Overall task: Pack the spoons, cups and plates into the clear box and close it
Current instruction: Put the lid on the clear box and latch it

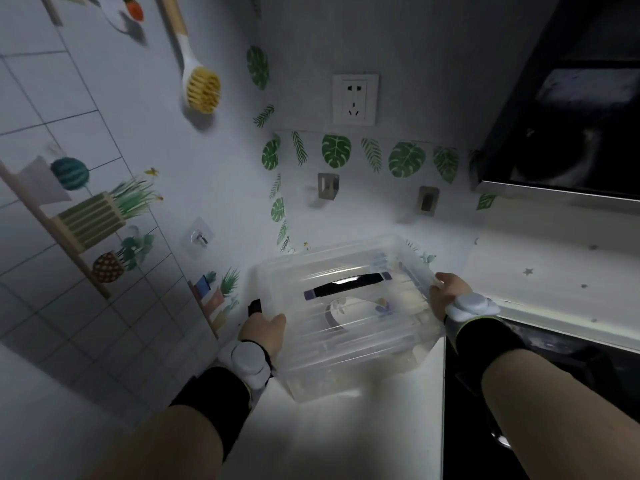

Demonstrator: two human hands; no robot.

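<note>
Left hand (262, 329) and right hand (446, 294) grip opposite sides of the lidded clear box (346, 306), lower centre on the bench (346, 427). Closing step, probably; the black latch (254, 306) by the left hand likely needs snapping shut next.

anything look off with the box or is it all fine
Nothing spilled or broken. The clear box has its lid on; only the black clip by the left hand sticks up, possibly unlatched.

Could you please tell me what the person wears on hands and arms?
The left hand and right hand are ungloved. Each wrist carries a white rounded device on a black band; the right band has a green edge. No sleeves.
</note>
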